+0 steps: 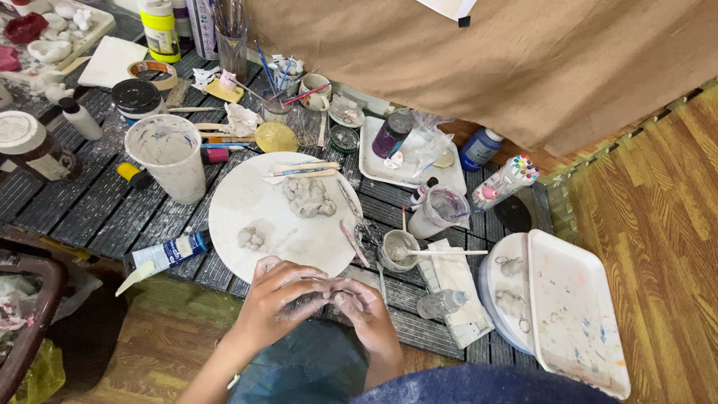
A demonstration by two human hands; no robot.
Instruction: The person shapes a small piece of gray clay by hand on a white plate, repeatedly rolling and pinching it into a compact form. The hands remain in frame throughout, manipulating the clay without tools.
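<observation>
Small cup [395, 249] holds grey slip and a stick [447, 253].

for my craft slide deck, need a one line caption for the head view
Left hand and right hand press together at the edge of a round white board.

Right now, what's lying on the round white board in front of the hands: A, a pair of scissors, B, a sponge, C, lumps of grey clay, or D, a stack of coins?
C: the round white board carries a large lump of grey clay and a smaller lump, just beyond the left hand and right hand.
</observation>
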